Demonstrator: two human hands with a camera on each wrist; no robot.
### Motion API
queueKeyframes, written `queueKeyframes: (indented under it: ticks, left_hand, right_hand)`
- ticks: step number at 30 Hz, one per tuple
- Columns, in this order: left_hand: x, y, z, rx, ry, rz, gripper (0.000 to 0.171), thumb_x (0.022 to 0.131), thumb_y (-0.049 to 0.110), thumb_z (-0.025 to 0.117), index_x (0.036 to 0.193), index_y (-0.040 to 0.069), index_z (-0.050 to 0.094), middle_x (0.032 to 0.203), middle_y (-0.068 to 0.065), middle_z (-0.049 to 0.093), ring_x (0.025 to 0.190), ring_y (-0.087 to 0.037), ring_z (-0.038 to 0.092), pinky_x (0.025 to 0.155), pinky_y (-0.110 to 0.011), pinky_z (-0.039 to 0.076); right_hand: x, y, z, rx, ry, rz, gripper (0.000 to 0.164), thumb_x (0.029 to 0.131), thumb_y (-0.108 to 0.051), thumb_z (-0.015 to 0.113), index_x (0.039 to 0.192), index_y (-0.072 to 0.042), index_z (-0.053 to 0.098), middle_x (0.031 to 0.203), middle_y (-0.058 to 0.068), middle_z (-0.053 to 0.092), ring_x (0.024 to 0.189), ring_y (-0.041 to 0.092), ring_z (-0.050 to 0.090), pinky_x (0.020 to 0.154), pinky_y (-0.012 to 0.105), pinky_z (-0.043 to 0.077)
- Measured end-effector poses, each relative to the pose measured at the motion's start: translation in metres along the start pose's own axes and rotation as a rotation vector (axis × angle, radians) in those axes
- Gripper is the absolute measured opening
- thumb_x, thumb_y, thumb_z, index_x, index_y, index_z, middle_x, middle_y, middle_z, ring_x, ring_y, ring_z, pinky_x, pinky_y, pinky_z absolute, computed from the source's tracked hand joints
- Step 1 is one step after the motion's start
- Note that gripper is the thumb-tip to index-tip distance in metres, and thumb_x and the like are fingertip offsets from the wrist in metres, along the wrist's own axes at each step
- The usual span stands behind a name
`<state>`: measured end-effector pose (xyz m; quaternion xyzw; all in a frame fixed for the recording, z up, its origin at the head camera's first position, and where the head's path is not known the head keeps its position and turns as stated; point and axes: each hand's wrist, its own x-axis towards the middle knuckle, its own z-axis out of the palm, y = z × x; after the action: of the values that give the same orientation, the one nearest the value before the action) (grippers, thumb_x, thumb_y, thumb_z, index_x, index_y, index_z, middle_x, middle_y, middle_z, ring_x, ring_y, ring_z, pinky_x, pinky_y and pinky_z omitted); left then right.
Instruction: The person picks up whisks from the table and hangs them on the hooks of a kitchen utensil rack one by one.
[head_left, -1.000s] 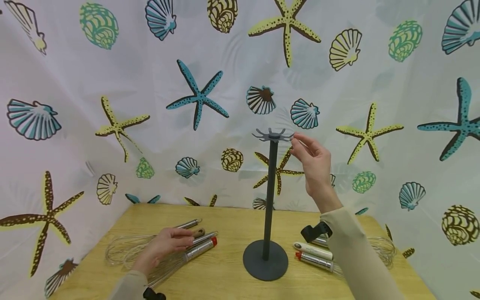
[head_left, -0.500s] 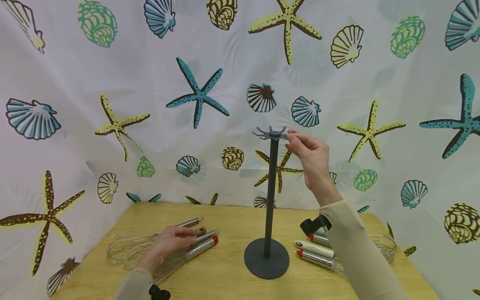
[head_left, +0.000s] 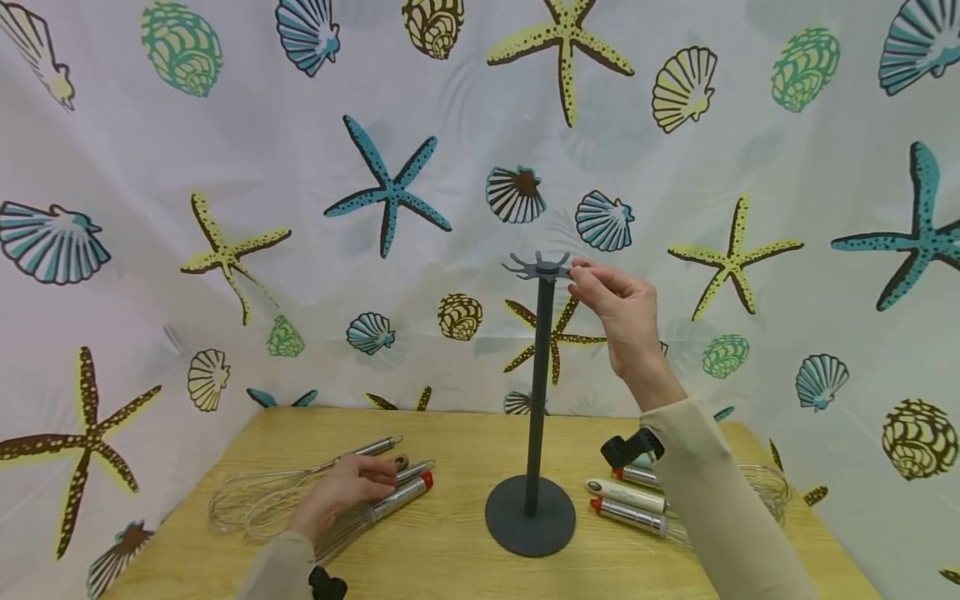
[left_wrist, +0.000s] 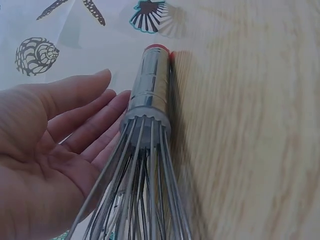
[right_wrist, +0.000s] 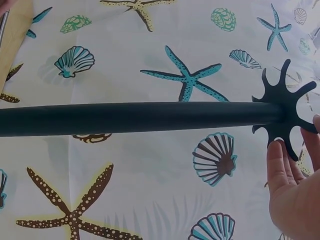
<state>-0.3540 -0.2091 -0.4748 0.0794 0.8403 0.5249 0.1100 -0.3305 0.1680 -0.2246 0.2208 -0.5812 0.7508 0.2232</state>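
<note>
Right hand [head_left: 621,315] pinches the stand's [head_left: 539,375] top [head_left: 536,269] — left hand [head_left: 343,490], relaxed, is well below it, beside a whisk [left_wrist: 148,100].

In the left wrist view, the bottom edge cuts off the whisk [left_wrist: 147,112].

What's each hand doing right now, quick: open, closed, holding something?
Left hand: open, holding nothing, beside the red-ended whisk.
Right hand: closed, pinching the dark stand at its pronged top.
</note>
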Motion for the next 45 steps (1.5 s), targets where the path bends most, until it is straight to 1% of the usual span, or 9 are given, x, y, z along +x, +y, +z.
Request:
queueKeyframes:
  ticks: [7, 10, 12, 15, 21, 30, 35, 40, 45]
  left_hand:
    - [0.005, -0.001, 0.004, 0.067, -0.077, 0.09, 0.039, 0.084, -0.005, 0.069, 0.122, -0.014, 0.06, 0.116, -0.028, 0.066, 0.106, -0.036, 0.065, 0.083, -0.04, 0.057]
    - [0.005, 0.0, 0.007, 0.101, -0.088, 0.076, 0.04, 0.083, -0.005, 0.071, 0.121, -0.013, 0.061, 0.117, -0.026, 0.066, 0.107, -0.038, 0.064, 0.083, -0.041, 0.057]
    - [0.005, 0.003, 0.009, 0.11, -0.085, 0.044, 0.04, 0.082, -0.005, 0.072, 0.121, -0.011, 0.062, 0.117, -0.024, 0.067, 0.107, -0.036, 0.064, 0.084, -0.042, 0.056]
    - [0.004, 0.008, 0.012, 0.162, -0.081, 0.038, 0.039, 0.081, -0.006, 0.073, 0.119, -0.01, 0.064, 0.114, -0.021, 0.069, 0.105, -0.034, 0.065, 0.084, -0.042, 0.056]
    - [0.002, 0.016, 0.018, 0.245, -0.055, 0.023, 0.034, 0.079, -0.006, 0.073, 0.112, -0.006, 0.068, 0.105, -0.012, 0.07, 0.098, -0.028, 0.065, 0.081, -0.041, 0.055]
    - [0.001, 0.019, 0.026, 0.238, -0.011, 0.001, 0.037, 0.077, -0.012, 0.068, 0.113, -0.002, 0.069, 0.104, -0.011, 0.068, 0.097, -0.026, 0.062, 0.08, -0.043, 0.054]
    - [0.0, 0.022, 0.029, 0.226, 0.022, -0.015, 0.038, 0.081, -0.012, 0.064, 0.118, -0.002, 0.067, 0.104, -0.013, 0.066, 0.094, -0.024, 0.06, 0.074, -0.037, 0.051]
    - [-0.001, 0.033, 0.03, 0.2, 0.018, 0.026, 0.041, 0.081, -0.014, 0.06, 0.119, -0.003, 0.067, 0.112, -0.02, 0.066, 0.096, -0.026, 0.059, 0.069, -0.031, 0.046]
    - [-0.004, 0.044, 0.033, 0.2, 0.026, 0.053, 0.039, 0.085, -0.011, 0.06, 0.121, 0.001, 0.067, 0.112, -0.014, 0.067, 0.097, -0.023, 0.059, 0.076, -0.035, 0.048]
  right_hand:
    - [0.0, -0.001, -0.003, -0.006, -0.008, -0.003, 0.017, 0.091, -0.009, 0.07, 0.083, -0.022, 0.077, 0.109, 0.001, 0.07, 0.107, 0.016, 0.064, 0.097, 0.036, 0.052]
    - [-0.001, -0.001, -0.003, -0.003, -0.009, -0.005, 0.017, 0.091, -0.008, 0.07, 0.083, -0.021, 0.077, 0.107, 0.0, 0.07, 0.107, 0.015, 0.064, 0.095, 0.033, 0.053]
    - [-0.001, -0.001, -0.004, -0.003, -0.008, -0.003, 0.018, 0.091, -0.007, 0.069, 0.083, -0.021, 0.077, 0.106, -0.001, 0.07, 0.106, 0.015, 0.065, 0.094, 0.031, 0.054]
    - [-0.001, 0.0, -0.005, 0.001, -0.005, -0.001, 0.017, 0.091, -0.007, 0.069, 0.083, -0.02, 0.077, 0.106, -0.001, 0.071, 0.105, 0.015, 0.065, 0.094, 0.031, 0.054]
    - [0.0, 0.0, -0.006, 0.01, -0.007, -0.001, 0.014, 0.09, -0.008, 0.071, 0.084, -0.018, 0.078, 0.112, 0.008, 0.07, 0.105, 0.015, 0.066, 0.093, 0.03, 0.054]
    - [-0.001, -0.001, -0.008, 0.011, -0.008, 0.008, 0.013, 0.09, -0.008, 0.071, 0.084, -0.018, 0.077, 0.108, 0.003, 0.071, 0.102, 0.014, 0.067, 0.092, 0.029, 0.054]
    - [-0.001, -0.001, -0.008, 0.003, -0.004, 0.012, 0.012, 0.09, -0.009, 0.071, 0.085, -0.017, 0.077, 0.109, 0.005, 0.07, 0.1, 0.014, 0.068, 0.092, 0.029, 0.054]
    - [-0.001, 0.0, -0.007, -0.008, 0.001, 0.011, 0.012, 0.09, -0.01, 0.071, 0.084, -0.018, 0.077, 0.112, 0.009, 0.07, 0.099, 0.014, 0.069, 0.092, 0.028, 0.054]
    - [-0.001, 0.0, -0.008, -0.013, -0.002, -0.004, 0.01, 0.09, -0.011, 0.071, 0.086, -0.017, 0.077, 0.109, 0.007, 0.071, 0.097, 0.014, 0.069, 0.092, 0.028, 0.054]
